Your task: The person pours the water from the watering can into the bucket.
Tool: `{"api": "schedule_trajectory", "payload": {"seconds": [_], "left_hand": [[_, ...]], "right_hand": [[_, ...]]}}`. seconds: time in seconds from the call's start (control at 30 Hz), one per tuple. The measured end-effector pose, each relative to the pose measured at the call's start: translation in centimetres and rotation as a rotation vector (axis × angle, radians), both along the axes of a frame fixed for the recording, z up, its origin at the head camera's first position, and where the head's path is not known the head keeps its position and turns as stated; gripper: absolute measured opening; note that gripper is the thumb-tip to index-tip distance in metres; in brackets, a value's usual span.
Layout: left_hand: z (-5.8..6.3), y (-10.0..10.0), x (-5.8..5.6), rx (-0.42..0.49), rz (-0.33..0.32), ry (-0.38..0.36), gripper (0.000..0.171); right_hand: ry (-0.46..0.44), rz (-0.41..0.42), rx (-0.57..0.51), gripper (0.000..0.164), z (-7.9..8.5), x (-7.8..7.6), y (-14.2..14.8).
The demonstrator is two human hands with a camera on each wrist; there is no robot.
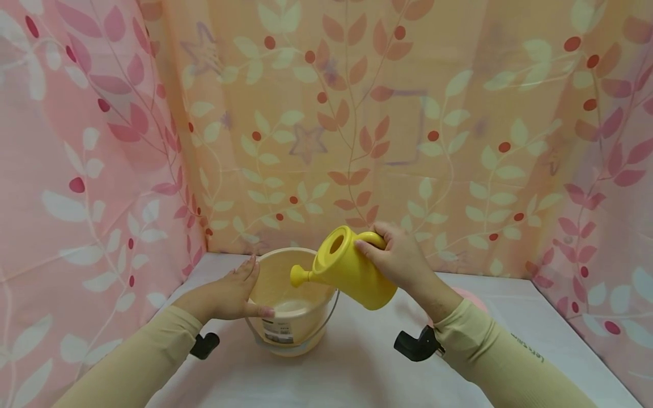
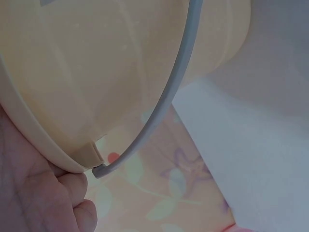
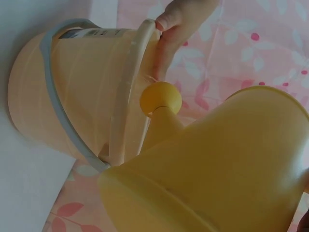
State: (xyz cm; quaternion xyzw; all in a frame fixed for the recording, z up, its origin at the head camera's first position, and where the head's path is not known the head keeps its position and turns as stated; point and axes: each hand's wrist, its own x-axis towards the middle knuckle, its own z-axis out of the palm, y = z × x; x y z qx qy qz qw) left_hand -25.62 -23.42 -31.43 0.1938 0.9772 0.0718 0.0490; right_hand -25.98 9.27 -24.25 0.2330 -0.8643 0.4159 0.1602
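Note:
A yellow watering can [image 1: 352, 272] tilts left over the cream bucket [image 1: 285, 334], its round spout head above the bucket's mouth. My right hand [image 1: 400, 255] grips the can's loop handle, fingers wrapped around it. In the right wrist view, the spout head [image 3: 161, 99] hangs beside the rim. My left hand [image 1: 232, 292] rests on the bucket's left rim, fingers extended along it and thumb spread across the front edge. The left wrist view shows that hand's fingers [image 2: 75, 188] against the rim, near the grey bail handle [image 2: 164, 101]. Whether water flows cannot be made out.
Behind my right forearm, a pink round item [image 1: 471, 299] is partly hidden on the white tabletop [image 1: 367, 362]. Leaf-patterned curtains [image 1: 316, 113] enclose the table at the back and both sides. A black wrist mount [image 1: 418, 344] hangs under each forearm.

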Motion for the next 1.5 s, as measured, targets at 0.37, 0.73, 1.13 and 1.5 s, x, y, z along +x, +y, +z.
{"api": "schedule_trajectory", "payload": {"seconds": [0.37,0.73,1.13,1.5], "left_hand": [[0.02,0.08,-0.10,0.002,-0.002,0.004,0.118],[-0.07,0.02,-0.07,-0.003,0.007,-0.002,0.119],[-0.23,-0.01,-0.15,-0.015,0.019,-0.006,0.120],[-0.26,0.00,-0.22,-0.010,0.034,-0.010,0.120]], "right_hand": [[0.007,-0.006,0.018,0.024,0.11,0.01,-0.02],[0.015,-0.002,0.026,0.025,0.02,-0.01,-0.09],[0.019,0.002,0.028,0.026,0.10,0.09,-0.13],[-0.001,-0.002,0.027,0.024,0.11,0.12,-0.18]]}}
